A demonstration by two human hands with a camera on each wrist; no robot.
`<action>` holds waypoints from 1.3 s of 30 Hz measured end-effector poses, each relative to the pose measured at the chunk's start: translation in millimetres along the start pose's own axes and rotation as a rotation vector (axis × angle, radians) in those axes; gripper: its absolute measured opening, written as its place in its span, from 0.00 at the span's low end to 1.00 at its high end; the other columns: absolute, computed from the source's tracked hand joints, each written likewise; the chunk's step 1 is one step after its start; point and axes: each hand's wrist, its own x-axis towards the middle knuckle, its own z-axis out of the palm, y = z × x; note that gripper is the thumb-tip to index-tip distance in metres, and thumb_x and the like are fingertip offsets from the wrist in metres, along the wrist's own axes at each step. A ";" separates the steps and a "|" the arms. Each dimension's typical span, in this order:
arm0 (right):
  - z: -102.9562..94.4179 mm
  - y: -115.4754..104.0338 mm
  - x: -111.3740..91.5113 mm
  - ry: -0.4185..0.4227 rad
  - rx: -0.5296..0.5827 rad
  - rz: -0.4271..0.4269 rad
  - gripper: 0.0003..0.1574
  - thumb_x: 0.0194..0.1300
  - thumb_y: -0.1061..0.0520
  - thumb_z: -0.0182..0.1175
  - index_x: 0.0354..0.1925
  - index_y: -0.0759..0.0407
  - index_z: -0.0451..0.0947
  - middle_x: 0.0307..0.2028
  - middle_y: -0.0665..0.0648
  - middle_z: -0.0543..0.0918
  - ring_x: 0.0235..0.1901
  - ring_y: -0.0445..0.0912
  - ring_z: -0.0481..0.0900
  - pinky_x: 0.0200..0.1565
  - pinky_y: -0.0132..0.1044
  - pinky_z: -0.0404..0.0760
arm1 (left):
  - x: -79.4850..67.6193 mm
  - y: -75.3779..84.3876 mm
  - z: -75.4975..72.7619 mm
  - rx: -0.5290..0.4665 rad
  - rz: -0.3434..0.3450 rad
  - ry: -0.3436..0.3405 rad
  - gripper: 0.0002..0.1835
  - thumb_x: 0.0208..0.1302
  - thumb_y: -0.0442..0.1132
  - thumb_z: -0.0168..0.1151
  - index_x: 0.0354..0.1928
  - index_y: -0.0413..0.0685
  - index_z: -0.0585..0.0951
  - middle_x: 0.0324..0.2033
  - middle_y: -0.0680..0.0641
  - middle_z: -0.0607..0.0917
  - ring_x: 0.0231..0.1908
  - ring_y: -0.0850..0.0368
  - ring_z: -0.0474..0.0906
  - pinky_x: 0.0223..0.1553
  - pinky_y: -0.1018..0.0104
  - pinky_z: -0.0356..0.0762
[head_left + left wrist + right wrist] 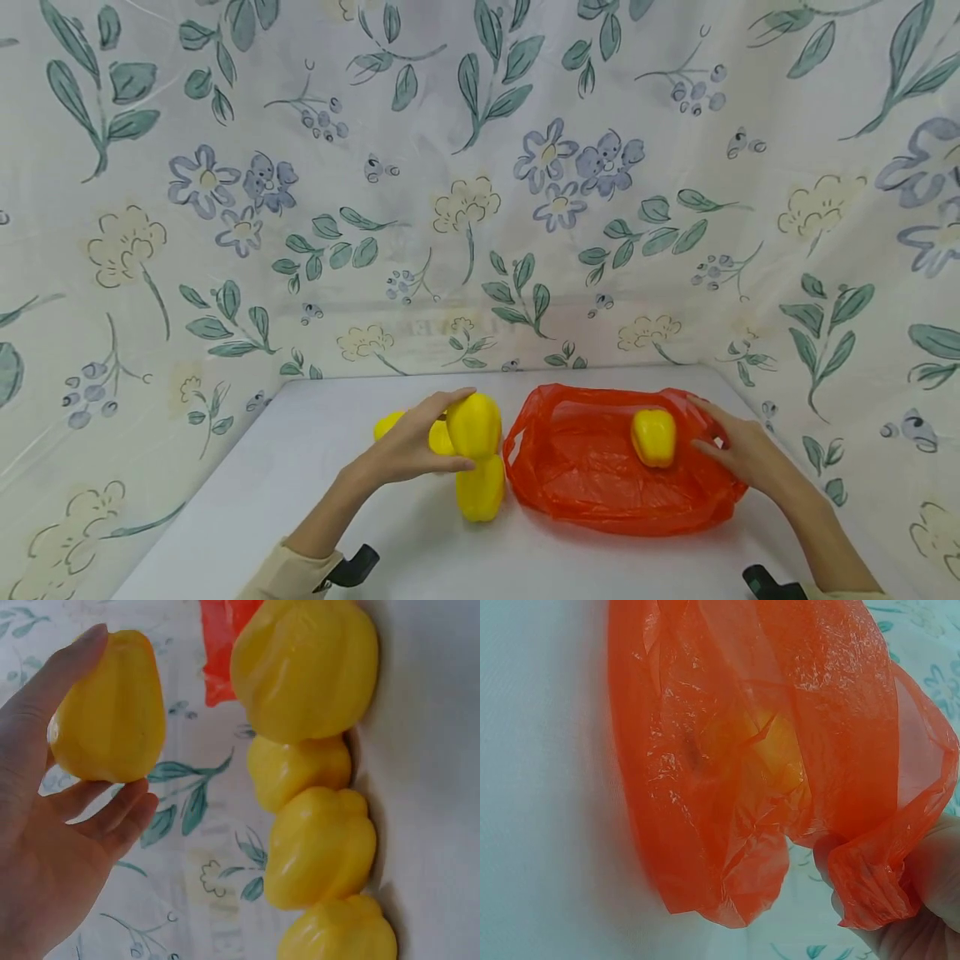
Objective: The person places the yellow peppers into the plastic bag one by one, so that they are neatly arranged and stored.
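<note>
Backdrop: a floral curtain (465, 204) hangs behind the white table (420, 575) where I work.
Left hand (408, 442): my thumb and fingers pinch a yellow bell pepper (109, 705), held up off the tabletop.
Right hand (735, 446): I pinch the edge of a red plastic bag (577, 496) — its mouth gaping.
In the bag: one pepper (654, 437), near my right hand.
Left of the bag: a row of four peppers (321, 847) — set close together on the table.
</note>
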 end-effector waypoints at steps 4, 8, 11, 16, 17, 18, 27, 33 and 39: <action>1.2 -0.2 0.3 0.000 0.006 -0.002 0.48 0.64 0.52 0.65 0.74 0.61 0.54 0.43 0.66 0.82 0.26 0.43 0.76 0.27 0.32 0.84 | 17.5 3.0 9.5 -0.012 0.036 -0.007 0.47 0.48 0.58 0.74 0.71 0.70 0.63 0.59 0.63 0.75 0.53 0.64 0.73 0.52 0.59 0.81; 2.2 -0.1 0.4 -0.014 0.027 0.010 0.48 0.64 0.52 0.65 0.74 0.60 0.54 0.44 0.66 0.82 0.26 0.43 0.77 0.27 0.32 0.84 | 36.1 6.6 21.3 -0.019 0.054 -0.050 0.45 0.48 0.58 0.73 0.70 0.75 0.63 0.59 0.63 0.74 0.53 0.65 0.72 0.51 0.61 0.80; 2.9 1.4 -0.6 -0.014 0.025 0.001 0.48 0.64 0.52 0.65 0.74 0.59 0.54 0.45 0.67 0.82 0.26 0.43 0.77 0.27 0.32 0.84 | 51.9 11.9 29.8 -0.020 0.084 -0.074 0.44 0.47 0.60 0.72 0.69 0.77 0.64 0.58 0.63 0.75 0.52 0.65 0.71 0.51 0.62 0.78; 2.3 3.2 -2.4 -0.009 0.027 -0.010 0.48 0.64 0.53 0.65 0.75 0.58 0.53 0.48 0.69 0.81 0.26 0.42 0.77 0.26 0.31 0.83 | 78.5 24.8 39.2 -0.011 0.167 -0.108 0.44 0.48 0.61 0.71 0.68 0.72 0.65 0.59 0.60 0.75 0.51 0.63 0.71 0.52 0.65 0.76; 2.1 2.9 -2.4 -0.010 0.026 -0.006 0.48 0.64 0.53 0.65 0.75 0.58 0.53 0.47 0.69 0.81 0.25 0.42 0.77 0.25 0.31 0.83 | 83.3 26.9 40.7 0.000 0.181 -0.115 0.44 0.47 0.61 0.71 0.68 0.71 0.65 0.59 0.59 0.75 0.51 0.63 0.71 0.52 0.66 0.76; 1.8 2.7 -2.1 -0.009 0.026 -0.002 0.48 0.64 0.52 0.65 0.75 0.58 0.53 0.46 0.69 0.81 0.24 0.42 0.77 0.25 0.31 0.83 | 87.7 28.6 42.3 0.008 0.195 -0.123 0.44 0.47 0.61 0.72 0.69 0.70 0.66 0.59 0.58 0.75 0.52 0.62 0.71 0.52 0.66 0.76; 4.1 0.7 -1.4 0.004 0.015 -0.015 0.48 0.64 0.53 0.65 0.74 0.57 0.54 0.48 0.70 0.81 0.22 0.42 0.76 0.24 0.30 0.82 | 117.3 35.9 65.7 0.046 0.179 -0.253 0.43 0.47 0.60 0.72 0.67 0.69 0.67 0.59 0.58 0.75 0.54 0.60 0.70 0.54 0.63 0.77; 2.8 0.1 -0.3 -0.004 0.019 -0.005 0.48 0.64 0.52 0.65 0.74 0.59 0.54 0.44 0.66 0.82 0.24 0.42 0.77 0.25 0.30 0.83 | 139.2 43.2 82.0 0.074 0.127 -0.357 0.43 0.48 0.63 0.70 0.68 0.70 0.65 0.63 0.59 0.73 0.56 0.62 0.69 0.54 0.69 0.74; 1.0 0.0 1.4 -0.009 0.024 -0.008 0.48 0.64 0.51 0.65 0.74 0.59 0.54 0.44 0.68 0.82 0.24 0.42 0.77 0.25 0.31 0.83 | 158.8 46.4 99.8 0.097 0.094 -0.427 0.44 0.50 0.63 0.71 0.69 0.69 0.64 0.62 0.61 0.74 0.56 0.63 0.69 0.55 0.69 0.74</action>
